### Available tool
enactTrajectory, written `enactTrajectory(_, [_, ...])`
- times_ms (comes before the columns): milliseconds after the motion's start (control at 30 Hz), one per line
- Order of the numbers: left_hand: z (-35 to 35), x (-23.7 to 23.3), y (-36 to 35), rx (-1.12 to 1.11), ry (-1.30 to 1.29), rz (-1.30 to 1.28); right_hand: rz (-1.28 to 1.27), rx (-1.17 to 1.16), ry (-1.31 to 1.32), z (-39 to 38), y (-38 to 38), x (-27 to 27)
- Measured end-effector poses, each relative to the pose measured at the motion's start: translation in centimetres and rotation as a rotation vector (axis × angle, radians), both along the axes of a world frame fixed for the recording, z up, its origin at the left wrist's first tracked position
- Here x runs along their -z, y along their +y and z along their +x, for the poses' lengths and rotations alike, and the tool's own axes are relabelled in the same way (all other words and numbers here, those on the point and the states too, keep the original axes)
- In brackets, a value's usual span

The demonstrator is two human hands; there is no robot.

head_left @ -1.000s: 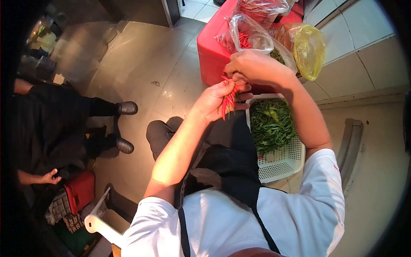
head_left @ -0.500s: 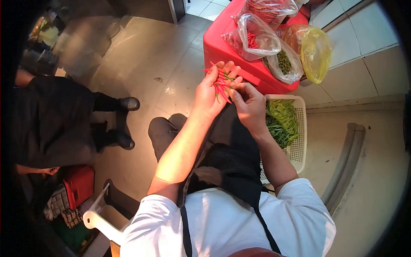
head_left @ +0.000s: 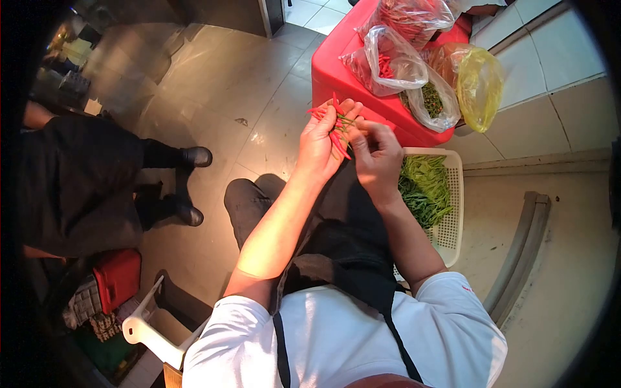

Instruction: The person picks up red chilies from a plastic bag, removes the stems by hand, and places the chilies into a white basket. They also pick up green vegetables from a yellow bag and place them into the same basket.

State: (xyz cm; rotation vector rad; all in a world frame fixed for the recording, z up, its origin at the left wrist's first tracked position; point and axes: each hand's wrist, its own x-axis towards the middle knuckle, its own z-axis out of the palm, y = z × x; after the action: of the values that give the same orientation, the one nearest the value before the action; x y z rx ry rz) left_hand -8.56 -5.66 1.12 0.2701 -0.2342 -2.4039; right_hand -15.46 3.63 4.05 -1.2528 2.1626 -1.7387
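Several red chillies with green stems (head_left: 339,140) lie in my left hand (head_left: 315,143), its thumb pressed over them and its fingers curled beneath. Close against it on the right, my right hand (head_left: 377,158) has thumb and forefinger pinched at the stem side of the chillies; what is between those fingertips is too small to make out. Beyond my hands, a clear bag of red chillies (head_left: 386,66) rests on a red box (head_left: 336,59). Beside that bag, another clear bag (head_left: 432,103) holds small green and red pieces.
A white perforated basket (head_left: 455,194) with green stalks and green chillies (head_left: 424,187) is at my right. A yellow bag (head_left: 479,84) hangs at the box's edge. Another person in dark clothes (head_left: 84,184) is at the left, near a white chair arm (head_left: 152,339).
The chillies have shifted in my left hand, one now pointing upward. My right hand has moved slightly, still beside the left. The other person's hand at the lower left has slipped mostly out of sight.
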Motion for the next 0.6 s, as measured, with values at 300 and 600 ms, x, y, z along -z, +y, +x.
enactTrajectory(300, [-0.3, 0.2, 0.7, 0.079, 0.012, -0.063, 0.089, 0.012, 0.219, -1.8, -0.8, -1.3])
enactTrajectory(600, [-0.1, 0.6, 0.5, 0.105, -0.066, -0.044, 0.071, -0.113, 0.251, -2.4, -1.0, -2.5])
